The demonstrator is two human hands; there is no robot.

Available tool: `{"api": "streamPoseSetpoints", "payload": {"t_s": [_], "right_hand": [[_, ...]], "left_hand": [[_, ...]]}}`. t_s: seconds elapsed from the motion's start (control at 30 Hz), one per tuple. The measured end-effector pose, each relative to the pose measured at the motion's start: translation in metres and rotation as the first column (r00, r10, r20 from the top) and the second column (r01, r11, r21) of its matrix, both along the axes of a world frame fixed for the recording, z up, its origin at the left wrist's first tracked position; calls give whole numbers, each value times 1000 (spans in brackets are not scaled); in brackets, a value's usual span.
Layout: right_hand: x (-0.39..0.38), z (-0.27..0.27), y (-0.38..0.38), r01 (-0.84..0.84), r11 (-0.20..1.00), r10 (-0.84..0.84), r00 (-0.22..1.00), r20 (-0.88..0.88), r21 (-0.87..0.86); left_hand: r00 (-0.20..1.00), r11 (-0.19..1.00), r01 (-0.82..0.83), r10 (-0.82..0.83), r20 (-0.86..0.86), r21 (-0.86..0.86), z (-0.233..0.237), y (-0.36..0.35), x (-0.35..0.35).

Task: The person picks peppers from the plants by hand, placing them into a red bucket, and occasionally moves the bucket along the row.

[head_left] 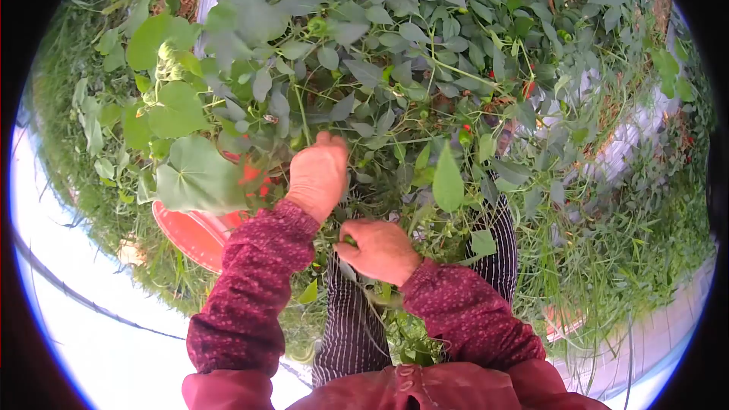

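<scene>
My left hand (319,171) reaches into a leafy pepper plant (372,76), its back toward me. The foliage and the hand itself hide most of its fingers, so its grip cannot be made out. Lower and to the right, my right hand (376,249) is closed in front of the stems. Between its thumb and forefinger shows a small green thing (349,241), too little exposed to name. Left of my left hand, red peppers (254,178) lie by a red basin (182,231), partly covered by a broad leaf (199,175).
Several small red peppers (529,89) hang deeper in the foliage. Pale ground sheeting (630,137) runs along the right, with tall grass (607,273) in front of it. My legs in striped trousers (349,326) stand among the plants. An orange-red object (563,320) lies lower right.
</scene>
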State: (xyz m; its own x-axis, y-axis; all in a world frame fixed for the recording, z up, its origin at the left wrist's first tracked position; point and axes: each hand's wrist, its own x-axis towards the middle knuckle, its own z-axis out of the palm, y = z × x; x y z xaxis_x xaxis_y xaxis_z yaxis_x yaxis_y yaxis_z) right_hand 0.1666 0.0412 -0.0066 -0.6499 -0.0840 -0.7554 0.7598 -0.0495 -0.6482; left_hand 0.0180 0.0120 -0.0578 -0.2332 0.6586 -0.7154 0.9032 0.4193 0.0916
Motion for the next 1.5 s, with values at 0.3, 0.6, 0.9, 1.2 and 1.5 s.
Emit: {"api": "streamPoseSetpoints", "payload": {"t_s": [0.3, 0.6, 0.9, 1.2, 1.5], "right_hand": [[-7, 6, -2, -11, 1000, 11, 995, -100, 9], [-8, 4, -8, -109, 993, 115, 974, -193, 42], [-13, 8, -11, -97, 991, 116, 969, -216, 97], [-16, 8, -9, -109, 989, 128, 967, -222, 96], [-8, -14, 45, 2, 963, -7, 1000, 16, 268]], "left_hand": [[999, 970, -32, 31, -9, -239, -62, 36, -12], [996, 864, -19, 62, 70, -503, -103, 21, -13], [985, 860, -49, 126, 118, -508, -88, 0, -14], [842, 892, -330, 426, 331, -308, -48, -16, 1], [813, 835, -532, 458, 359, 139, 38, -35, 23]]}}
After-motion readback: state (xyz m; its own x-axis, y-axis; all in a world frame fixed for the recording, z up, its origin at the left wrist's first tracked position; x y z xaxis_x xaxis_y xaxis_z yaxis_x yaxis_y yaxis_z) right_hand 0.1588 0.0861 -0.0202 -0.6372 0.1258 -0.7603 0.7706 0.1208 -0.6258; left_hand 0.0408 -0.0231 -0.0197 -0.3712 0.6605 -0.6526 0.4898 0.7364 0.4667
